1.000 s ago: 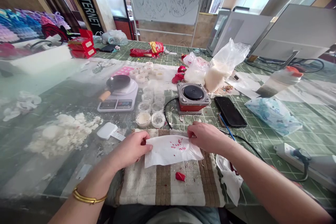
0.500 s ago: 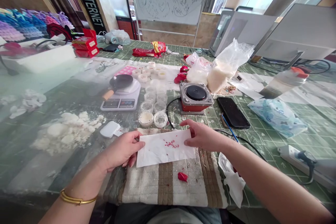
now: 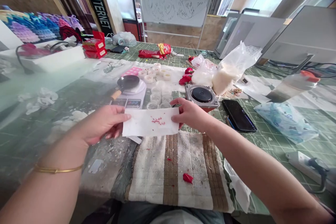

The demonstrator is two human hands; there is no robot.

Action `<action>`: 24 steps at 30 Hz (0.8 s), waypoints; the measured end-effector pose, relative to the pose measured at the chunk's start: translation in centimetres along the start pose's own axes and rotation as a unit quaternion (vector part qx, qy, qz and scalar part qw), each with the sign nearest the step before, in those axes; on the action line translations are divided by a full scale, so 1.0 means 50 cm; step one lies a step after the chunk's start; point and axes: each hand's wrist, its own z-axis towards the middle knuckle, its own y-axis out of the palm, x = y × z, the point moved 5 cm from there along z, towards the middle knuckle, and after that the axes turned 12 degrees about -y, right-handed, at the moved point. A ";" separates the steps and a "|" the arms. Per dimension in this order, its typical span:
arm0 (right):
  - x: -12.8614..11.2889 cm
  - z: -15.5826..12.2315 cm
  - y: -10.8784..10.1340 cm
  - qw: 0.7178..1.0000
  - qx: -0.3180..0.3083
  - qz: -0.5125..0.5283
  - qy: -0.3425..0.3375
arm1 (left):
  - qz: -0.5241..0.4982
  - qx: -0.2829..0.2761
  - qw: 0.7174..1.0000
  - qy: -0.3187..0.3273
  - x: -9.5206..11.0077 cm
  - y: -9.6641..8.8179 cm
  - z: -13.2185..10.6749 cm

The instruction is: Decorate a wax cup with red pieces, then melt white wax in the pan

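Note:
A white paper sheet [image 3: 141, 123] is stretched between my two hands, lifted above the far edge of the striped towel [image 3: 152, 178]. Small red petal shreds [image 3: 158, 121] lie on its right half. My left hand [image 3: 111, 122] pinches the left end with thumb on top. The right end is gripped by my right hand [image 3: 187, 113]. Just behind the paper stand clear plastic cups [image 3: 155, 98], partly hidden by it. On the towel rests a red petal piece [image 3: 187, 178].
A small pan [image 3: 128, 82] sits on a kitchen scale [image 3: 138, 98]. To the right are a hot plate [image 3: 202, 95], a phone [image 3: 239, 115] and a tissue pack [image 3: 286, 120]. A bag of white granules [image 3: 225, 77] stands behind. White crumbs [image 3: 69, 122] lie at left.
Both hands have raised the paper off the towel and carried it forward and left, towards the cups. The red shreds have stayed on it.

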 end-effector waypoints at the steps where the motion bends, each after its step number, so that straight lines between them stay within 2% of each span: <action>1: -0.011 0.014 0.001 1.000 0.009 -0.005 -0.009 | 0.007 0.014 1.000 0.010 0.016 -0.010 -0.002; 5: -0.049 0.051 0.003 0.992 0.063 -0.095 -0.044 | 0.024 0.065 0.996 0.057 0.063 -0.029 -0.004; 9: -0.063 0.053 0.016 0.953 0.117 -0.255 -0.111 | 0.057 0.097 0.989 0.093 0.065 -0.020 0.003; 14: -0.044 0.028 0.057 0.918 0.085 -0.340 -0.186 | 0.108 0.096 0.984 0.104 0.027 0.003 0.011; 18: -0.040 0.015 0.069 0.899 0.057 -0.388 -0.194 | 0.130 0.098 0.980 0.111 0.016 0.011 0.003; 24: -0.038 0.012 0.069 0.903 0.047 -0.388 -0.178 | 0.144 0.099 0.979 0.103 0.017 0.016 -0.003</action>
